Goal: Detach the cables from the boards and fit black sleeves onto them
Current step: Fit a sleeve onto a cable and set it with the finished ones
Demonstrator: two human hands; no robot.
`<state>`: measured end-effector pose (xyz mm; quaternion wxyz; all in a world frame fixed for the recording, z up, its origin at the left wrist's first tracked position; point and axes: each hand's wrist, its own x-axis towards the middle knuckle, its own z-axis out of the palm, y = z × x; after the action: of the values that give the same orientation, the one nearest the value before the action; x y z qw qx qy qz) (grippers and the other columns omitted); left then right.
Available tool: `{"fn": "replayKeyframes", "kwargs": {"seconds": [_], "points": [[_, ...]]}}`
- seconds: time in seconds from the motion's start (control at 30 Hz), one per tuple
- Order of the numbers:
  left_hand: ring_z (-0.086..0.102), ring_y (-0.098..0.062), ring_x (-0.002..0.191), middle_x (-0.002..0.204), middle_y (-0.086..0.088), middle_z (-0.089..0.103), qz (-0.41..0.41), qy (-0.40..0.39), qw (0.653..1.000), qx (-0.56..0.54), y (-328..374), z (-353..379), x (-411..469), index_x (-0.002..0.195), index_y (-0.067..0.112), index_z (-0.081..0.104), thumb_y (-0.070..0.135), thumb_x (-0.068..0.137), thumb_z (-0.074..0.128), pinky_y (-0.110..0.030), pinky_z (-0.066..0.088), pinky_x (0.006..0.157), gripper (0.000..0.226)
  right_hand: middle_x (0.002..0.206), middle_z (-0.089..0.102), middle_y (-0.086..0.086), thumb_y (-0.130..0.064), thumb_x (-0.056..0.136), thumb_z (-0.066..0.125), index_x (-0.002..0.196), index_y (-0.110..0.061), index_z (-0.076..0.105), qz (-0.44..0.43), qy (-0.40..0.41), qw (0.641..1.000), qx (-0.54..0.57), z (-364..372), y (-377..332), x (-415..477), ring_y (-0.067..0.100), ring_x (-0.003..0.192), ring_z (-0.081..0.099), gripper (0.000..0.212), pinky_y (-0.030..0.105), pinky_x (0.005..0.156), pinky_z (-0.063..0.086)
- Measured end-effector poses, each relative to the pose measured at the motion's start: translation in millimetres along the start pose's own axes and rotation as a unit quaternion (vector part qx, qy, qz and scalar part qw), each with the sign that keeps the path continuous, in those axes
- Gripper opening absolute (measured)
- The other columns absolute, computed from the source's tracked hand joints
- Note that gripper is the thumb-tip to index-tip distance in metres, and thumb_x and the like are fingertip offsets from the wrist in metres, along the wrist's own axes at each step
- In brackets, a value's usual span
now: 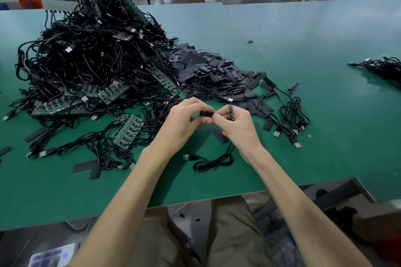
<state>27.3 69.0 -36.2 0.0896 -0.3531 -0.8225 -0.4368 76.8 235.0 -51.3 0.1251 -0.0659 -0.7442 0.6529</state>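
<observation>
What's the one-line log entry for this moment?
phase: sleeving | left hand: pinches black sleeve | right hand: grips small board, cable hanging to table | sleeve: not yet on

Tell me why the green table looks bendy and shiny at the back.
Head view: the wide-angle lens bows the green table; light glares off its far right; the left hand pinching a black sleeve and the right hand gripping a small board look fairly sharp; the room behind is blurry.
</observation>
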Motion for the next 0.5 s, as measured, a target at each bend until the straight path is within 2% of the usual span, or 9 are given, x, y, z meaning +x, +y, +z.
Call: {"fn": "replayKeyframes", "kwargs": {"seconds": [0.07,0.17,0.5], "points": [[0.063,-0.018,0.101,0.107,0.001,0.068,0.025,-0.026,0.997,0.065,-3.0,-5.8,2.2,0.111,0.013,0.077,0.013,0.088,0.078,-0.04,0.054,0.088,0.023,0.057,0.045,-0.009,-0.028,0.076,0.067,0.074,-0.007,0.063,-0.004,-0.007,1.0,-0.016,0.8,0.5,1.1,0.01,0.054,0.038,0.021,0.026,0.053,0.033],[0.065,-0.023,0.099,0.108,-0.004,0.07,0.066,-0.034,0.989,0.126,-4.7,-6.8,-0.1,0.115,0.011,0.076,0.015,0.09,0.076,-0.043,0.055,0.089,0.025,0.057,0.044,-0.011,-0.03,0.075,0.066,0.071,-0.013,0.061,-0.002,-0.01,1.0,-0.02,1.0,1.2,0.9,0.011,0.054,0.037,0.018,0.027,0.053,0.033],[0.066,-0.027,0.093,0.104,-0.008,0.07,0.118,-0.004,0.979,0.168,-4.1,-1.6,-11.9,0.114,0.007,0.076,0.016,0.095,0.072,-0.042,0.057,0.082,0.022,0.055,0.046,-0.014,-0.029,0.074,0.066,0.072,-0.015,0.06,0.005,-0.025,0.999,-0.034,1.0,0.5,0.7,0.01,0.048,0.042,0.015,0.026,0.049,0.037]]}}
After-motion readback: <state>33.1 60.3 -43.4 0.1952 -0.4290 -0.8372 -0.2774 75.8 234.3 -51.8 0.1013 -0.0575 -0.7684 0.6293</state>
